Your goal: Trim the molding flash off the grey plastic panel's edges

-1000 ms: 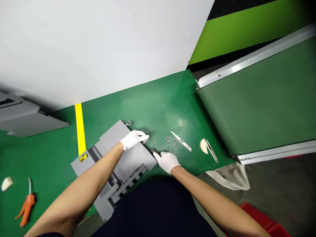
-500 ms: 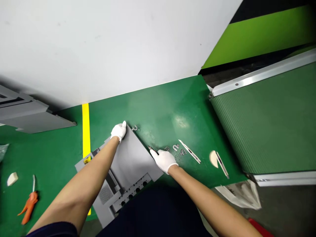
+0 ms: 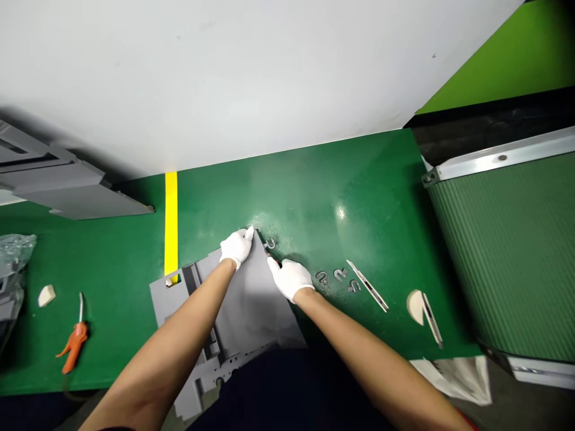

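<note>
In the head view, a big flat gray panel [image 3: 265, 299] lies on the green table [image 3: 305, 191], low in the middle of the frame. The left hand [image 3: 236, 246], in a white glove, holds its top corner. The right hand [image 3: 291, 279], gloved too, grips a small dark and red tool [image 3: 273, 258], mostly hidden, at the panel's edge. A little gray U-shaped hook [image 3: 271, 244] sits just above. An orange-handled air gun [image 3: 75, 344] lies lower left.

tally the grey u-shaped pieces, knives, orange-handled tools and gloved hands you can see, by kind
U-shaped grey pieces: 4
Knives: 2
Orange-handled tool: 1
Gloved hands: 2
Total: 9
</note>
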{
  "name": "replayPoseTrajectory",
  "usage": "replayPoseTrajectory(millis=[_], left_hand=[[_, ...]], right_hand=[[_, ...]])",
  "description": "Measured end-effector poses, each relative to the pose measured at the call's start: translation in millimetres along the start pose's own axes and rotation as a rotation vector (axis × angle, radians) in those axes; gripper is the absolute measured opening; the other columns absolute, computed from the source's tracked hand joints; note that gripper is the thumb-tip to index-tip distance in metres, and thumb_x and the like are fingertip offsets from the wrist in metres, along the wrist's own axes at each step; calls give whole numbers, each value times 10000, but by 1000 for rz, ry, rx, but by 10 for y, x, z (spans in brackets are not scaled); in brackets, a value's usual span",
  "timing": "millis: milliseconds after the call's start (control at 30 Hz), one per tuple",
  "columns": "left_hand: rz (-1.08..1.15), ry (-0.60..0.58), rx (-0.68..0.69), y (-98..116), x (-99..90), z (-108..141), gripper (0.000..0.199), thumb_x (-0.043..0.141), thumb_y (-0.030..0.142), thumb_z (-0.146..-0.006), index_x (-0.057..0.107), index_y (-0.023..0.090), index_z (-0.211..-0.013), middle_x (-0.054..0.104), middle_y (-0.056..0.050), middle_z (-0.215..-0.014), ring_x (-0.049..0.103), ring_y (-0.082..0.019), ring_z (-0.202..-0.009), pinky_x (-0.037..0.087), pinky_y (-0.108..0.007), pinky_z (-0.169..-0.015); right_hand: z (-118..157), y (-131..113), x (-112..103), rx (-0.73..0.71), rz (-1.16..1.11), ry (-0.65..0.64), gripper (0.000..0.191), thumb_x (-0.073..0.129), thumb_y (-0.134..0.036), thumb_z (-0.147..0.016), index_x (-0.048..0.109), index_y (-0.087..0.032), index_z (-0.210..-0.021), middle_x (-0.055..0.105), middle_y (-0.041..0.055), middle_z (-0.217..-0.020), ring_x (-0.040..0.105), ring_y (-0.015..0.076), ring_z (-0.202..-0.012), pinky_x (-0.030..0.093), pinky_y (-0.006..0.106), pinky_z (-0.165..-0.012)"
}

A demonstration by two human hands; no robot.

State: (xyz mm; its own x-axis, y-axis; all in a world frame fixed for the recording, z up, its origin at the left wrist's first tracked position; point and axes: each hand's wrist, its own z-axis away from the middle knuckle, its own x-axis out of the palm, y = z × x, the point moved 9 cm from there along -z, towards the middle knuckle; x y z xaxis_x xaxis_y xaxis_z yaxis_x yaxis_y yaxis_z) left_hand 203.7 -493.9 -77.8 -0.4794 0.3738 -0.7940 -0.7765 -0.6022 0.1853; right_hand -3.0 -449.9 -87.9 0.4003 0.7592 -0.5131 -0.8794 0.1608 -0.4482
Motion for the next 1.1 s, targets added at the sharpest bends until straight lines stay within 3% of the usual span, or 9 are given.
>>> replayPoseTrajectory(millis=[200, 667, 967, 1033, 1100], left_hand=[[20, 2, 11, -2, 4, 20, 606, 257, 657, -1001, 682, 237, -897, 774, -138, -1067, 686, -361, -1128, 468, -472, -1020], [16, 4, 3, -12, -23, 164, 585, 248, 614, -1019, 688, 241, -919, 779, -115, -1047, 700, -330, -1095, 490, -422, -975], [13, -25, -10, -96, 48, 177, 623, 243, 639, -1010, 708, 234, -924, 775, -130, -1056, 694, -344, -1093, 490, -438, -964], [31, -33, 46, -27, 38, 131, 647, 261, 681, -996, 716, 222, -949, 773, -137, -1069, 697, -324, -1064, 498, -410, -939], [77, -91, 208, 191, 60, 78, 642, 352, 738, -956, 730, 220, -976, 777, -115, -1063, 700, -277, -1004, 506, -350, -897]], right_hand=[[68, -16, 14, 53, -22, -6, 745, 221, -682, -1004, 731, -138, -1002, 766, 237, -1050, 727, 356, -1050, 533, 447, -923], [182, -2, 43, 48, -12, -12, 748, 213, -693, -997, 726, -149, -1013, 767, 223, -1046, 726, 364, -1058, 532, 466, -924], [-32, -113, 78, -45, 78, -21, 742, 200, -638, -1034, 723, -112, -1057, 759, 245, -1075, 729, 338, -1059, 524, 432, -933], [-64, -135, 102, -70, 130, -10, 712, 214, -598, -1052, 721, -98, -1061, 759, 246, -1067, 734, 320, -1044, 525, 398, -919], [-83, -152, 114, -90, 168, 10, 692, 224, -575, -1063, 722, -96, -1045, 761, 241, -1050, 741, 307, -1017, 529, 377, -896]])
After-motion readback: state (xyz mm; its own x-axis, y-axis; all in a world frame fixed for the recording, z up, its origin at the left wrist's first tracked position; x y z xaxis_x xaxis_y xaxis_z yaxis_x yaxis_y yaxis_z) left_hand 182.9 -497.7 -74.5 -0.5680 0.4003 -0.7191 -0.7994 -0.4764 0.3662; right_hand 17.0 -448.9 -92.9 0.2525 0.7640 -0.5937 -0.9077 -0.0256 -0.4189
